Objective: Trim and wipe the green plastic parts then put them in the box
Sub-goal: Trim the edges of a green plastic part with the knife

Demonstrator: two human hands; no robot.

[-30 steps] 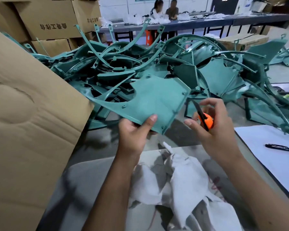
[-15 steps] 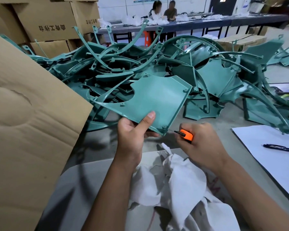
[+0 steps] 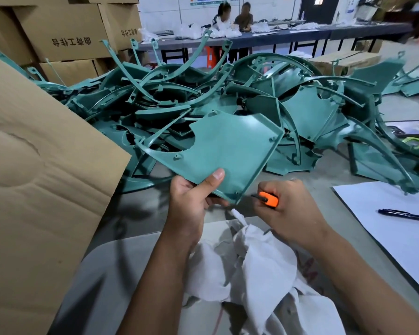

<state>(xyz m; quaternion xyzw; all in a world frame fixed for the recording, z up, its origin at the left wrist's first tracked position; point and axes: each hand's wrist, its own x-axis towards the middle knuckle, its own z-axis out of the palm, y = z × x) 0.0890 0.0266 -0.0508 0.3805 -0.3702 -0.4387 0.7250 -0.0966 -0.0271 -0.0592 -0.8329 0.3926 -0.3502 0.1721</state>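
Down from beside the panel, the right hand (image 3: pixel 286 204) is now gripping an orange utility knife (image 3: pixel 267 199) at the bottom corner of the flat green plastic part (image 3: pixel 228 151), left hand (image 3: pixel 191 201) pinching its lower edge above the tabletop (image 3: pixel 324 170).

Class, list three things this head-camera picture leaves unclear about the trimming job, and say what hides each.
1. Orange cutter: mostly wrapped inside the right hand.
2. Box interior: its cardboard flap faces the camera and the left edge crops it.
3. Blade tip against the green part: too small to tell.
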